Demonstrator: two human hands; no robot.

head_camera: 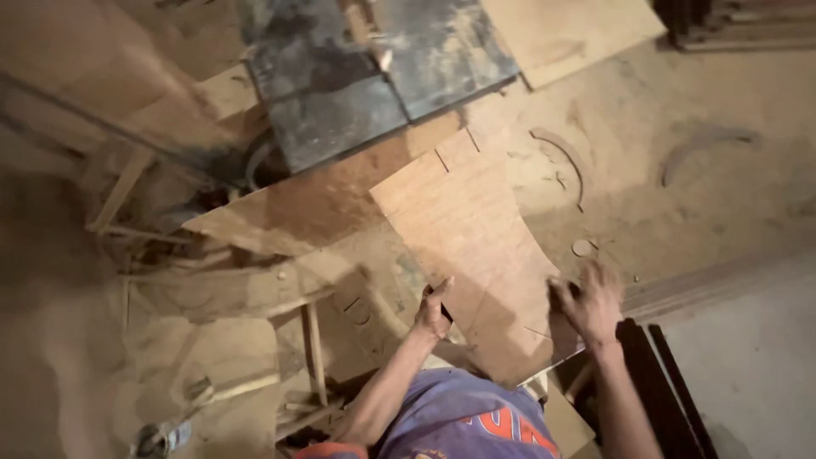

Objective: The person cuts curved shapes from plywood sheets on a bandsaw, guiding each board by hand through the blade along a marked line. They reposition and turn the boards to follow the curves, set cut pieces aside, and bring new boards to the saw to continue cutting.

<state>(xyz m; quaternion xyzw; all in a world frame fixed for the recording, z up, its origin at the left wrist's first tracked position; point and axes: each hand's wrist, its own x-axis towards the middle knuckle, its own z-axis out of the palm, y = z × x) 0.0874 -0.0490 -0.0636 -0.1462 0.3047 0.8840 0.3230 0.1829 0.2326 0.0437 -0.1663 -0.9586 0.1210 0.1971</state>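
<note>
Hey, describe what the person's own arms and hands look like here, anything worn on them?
Both forearms are bare, with no sleeves reaching them. The left hand and the right hand wear no gloves, and no watch or ring can be made out. The arms come from a purple short-sleeved shirt with orange print on the front. The picture is too soft to show finer detail.

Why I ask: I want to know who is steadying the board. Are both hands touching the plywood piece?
Touching. The head view shows the left hand gripping the plywood piece's left edge and the right hand pressed on its right edge.
</note>
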